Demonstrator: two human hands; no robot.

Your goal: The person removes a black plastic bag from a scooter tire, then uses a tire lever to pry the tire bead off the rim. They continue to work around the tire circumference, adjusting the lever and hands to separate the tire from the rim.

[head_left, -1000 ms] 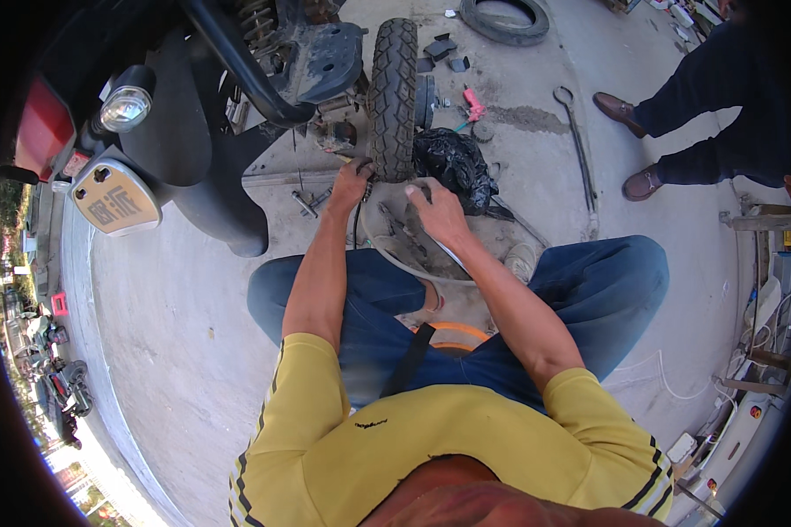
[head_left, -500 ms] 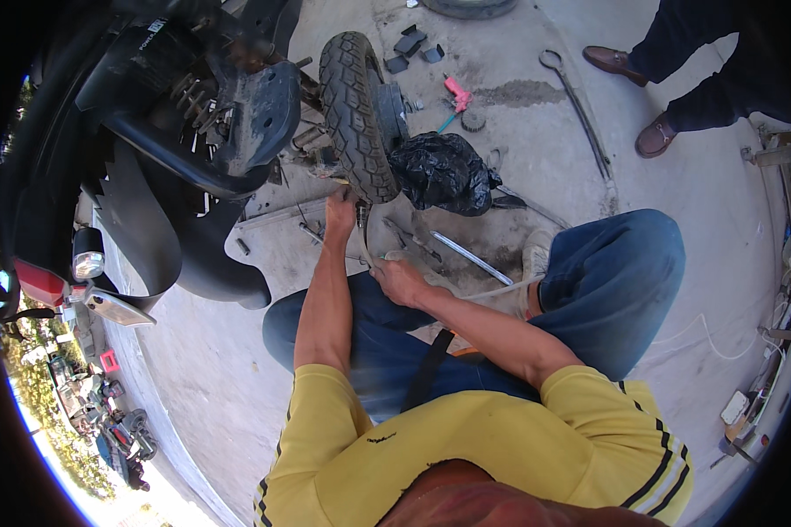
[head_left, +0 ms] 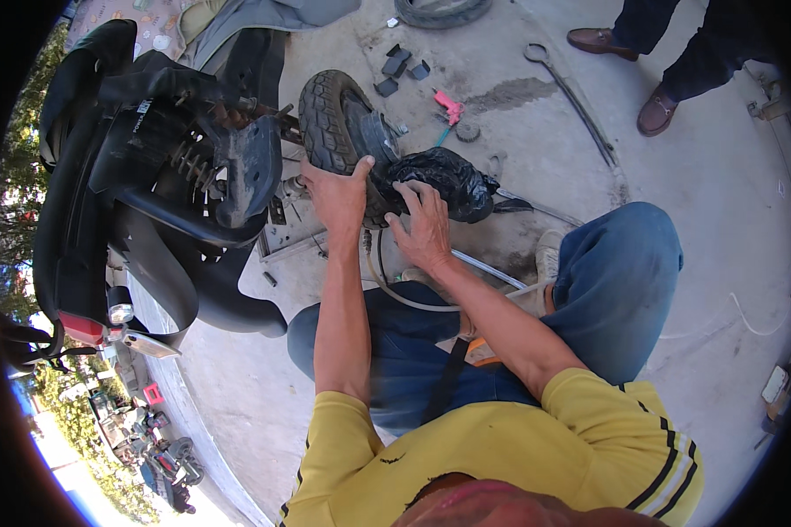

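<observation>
My left hand (head_left: 336, 195) is wrapped over the near part of a knobby black tyre (head_left: 322, 123), thumb on one side and fingers on the other. The tyre is on a wheel beside a motor scooter (head_left: 163, 167) tipped on its side. My right hand (head_left: 425, 230) is just right of the tyre, fingers apart, in front of a black plastic bag (head_left: 453, 180); whether its fingertips touch the bag I cannot tell. From the wheel's lower edge a pale air hose (head_left: 394, 295) with a metal end curves right, under my right forearm.
On the concrete lie a pink-handled tool (head_left: 449, 107), a round gear-like part (head_left: 468, 132), several dark pieces (head_left: 397, 63) and a long metal bar with a ring end (head_left: 580, 110). Another tyre (head_left: 444, 12) lies at the far edge. A person's shoes (head_left: 657, 114) stand at the upper right.
Both hands have left the hose at the wheel's lower edge. My left hand has moved up onto the tyre, and my right hand up beside the bag. The view has shifted.
</observation>
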